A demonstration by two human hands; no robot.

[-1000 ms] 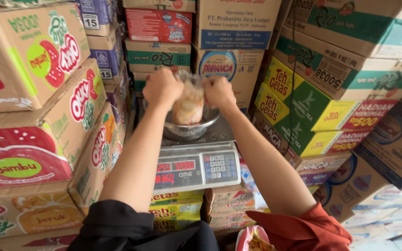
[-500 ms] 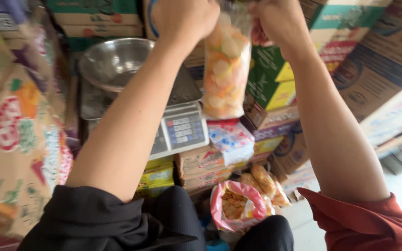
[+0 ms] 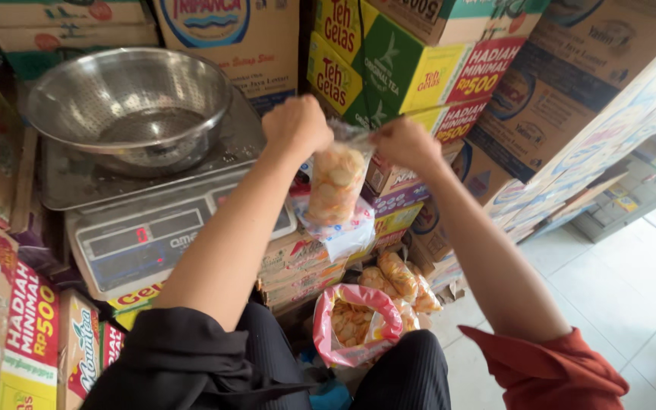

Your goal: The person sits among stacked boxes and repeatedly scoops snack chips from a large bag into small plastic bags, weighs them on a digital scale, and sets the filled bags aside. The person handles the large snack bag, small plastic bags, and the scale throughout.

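Both hands hold a small clear plastic bag of round orange crackers (image 3: 335, 182) by its top, hanging in the air to the right of a digital scale (image 3: 146, 228). My left hand (image 3: 298, 125) grips the bag's neck on the left side. My right hand (image 3: 404, 143) pinches the twisted top on the right side. An empty steel bowl (image 3: 130, 102) rests on the scale's pan. Below the bag, several filled cracker packets (image 3: 396, 277) lie beside a larger pink-rimmed bag of crackers (image 3: 354, 323) between my knees.
Stacked cardboard cartons (image 3: 434, 68) wall in the scene at the back, left and right. More cartons (image 3: 17, 334) stand at the lower left under the scale. White floor tiles (image 3: 632, 296) show at the lower right.
The bag has come out of the bowl on the scale and now hangs to its right. The view has tilted down and right, and the bowl stands empty.
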